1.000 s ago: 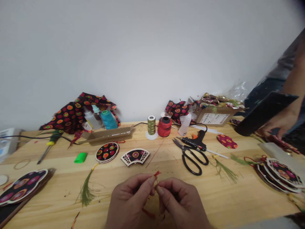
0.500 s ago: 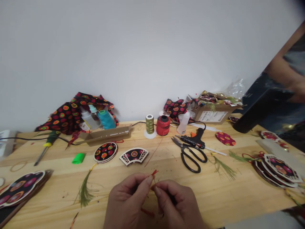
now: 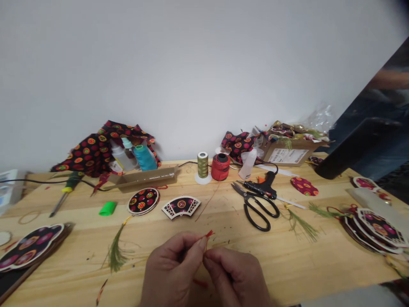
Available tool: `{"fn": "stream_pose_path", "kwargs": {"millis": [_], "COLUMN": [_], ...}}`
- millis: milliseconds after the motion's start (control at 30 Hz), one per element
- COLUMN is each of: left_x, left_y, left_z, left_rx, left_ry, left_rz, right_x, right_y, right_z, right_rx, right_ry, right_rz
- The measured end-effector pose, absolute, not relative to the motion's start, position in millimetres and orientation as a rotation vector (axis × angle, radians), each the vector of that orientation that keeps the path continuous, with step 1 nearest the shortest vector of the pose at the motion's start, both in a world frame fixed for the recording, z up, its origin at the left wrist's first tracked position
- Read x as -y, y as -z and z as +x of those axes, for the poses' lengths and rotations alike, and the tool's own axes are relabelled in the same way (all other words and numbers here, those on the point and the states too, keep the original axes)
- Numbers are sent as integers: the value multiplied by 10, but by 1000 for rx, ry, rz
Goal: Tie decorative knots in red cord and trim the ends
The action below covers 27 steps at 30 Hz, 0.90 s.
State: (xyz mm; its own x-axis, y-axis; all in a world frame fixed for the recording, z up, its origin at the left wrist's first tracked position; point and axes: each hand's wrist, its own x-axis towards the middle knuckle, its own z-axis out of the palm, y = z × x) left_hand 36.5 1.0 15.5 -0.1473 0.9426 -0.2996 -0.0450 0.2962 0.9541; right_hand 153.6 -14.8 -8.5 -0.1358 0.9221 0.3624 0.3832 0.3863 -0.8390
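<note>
Low in the middle of the head view, my left hand [image 3: 177, 266] pinches a red cord [image 3: 209, 233], whose frayed end pokes out above thumb and forefinger. My right hand [image 3: 234, 275] is closed on the same cord just below, its fingertips almost against the left ones. Another red bit of cord shows lower down between the hands. Beyond them lies a fan-shaped ornament [image 3: 181, 207] with a pale openwork frame and patterned fabric. A round ornament [image 3: 143, 201] with a green tassel [image 3: 116, 251] rests left of it. Black-handled scissors [image 3: 255, 209] lie open to the right.
A hot glue gun [image 3: 265, 185] touches the scissors. Green [image 3: 202, 165] and red thread spools [image 3: 220, 167] stand behind, beside a white bottle [image 3: 247, 164]. Ornaments are stacked at right [image 3: 373, 230] and left [image 3: 32, 249]. A screwdriver [image 3: 65, 192] lies far left. Another person's arm [image 3: 391, 79] shows upper right.
The view has shifted slightly, so the table things appear a little further right. My hands keep their pinch on the red cord, fingertips slightly closer together. The other person's arm has moved up.
</note>
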Motion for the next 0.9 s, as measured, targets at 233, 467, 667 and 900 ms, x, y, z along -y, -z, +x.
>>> {"fn": "stream_pose_path", "kwargs": {"millis": [233, 467, 667, 900], "left_x": [-50, -132, -97, -54], "left_y": [-112, -210, -260, -105], "left_z": [334, 307, 317, 293], "left_rx": [-1437, -1478, -1221, -1017], "left_ry": [-1072, -922, -752, -807], "left_rz": [966, 1150, 1215, 878], "right_x": [110, 89, -103, -275], "right_y": [79, -149, -530, -350], "right_z": [1579, 1746, 1910, 1915], "right_rx": [1906, 2231, 2494, 1713], "right_ry": [-402, 545, 95, -1170], "right_rz": [-1144, -992, -782, -881]}}
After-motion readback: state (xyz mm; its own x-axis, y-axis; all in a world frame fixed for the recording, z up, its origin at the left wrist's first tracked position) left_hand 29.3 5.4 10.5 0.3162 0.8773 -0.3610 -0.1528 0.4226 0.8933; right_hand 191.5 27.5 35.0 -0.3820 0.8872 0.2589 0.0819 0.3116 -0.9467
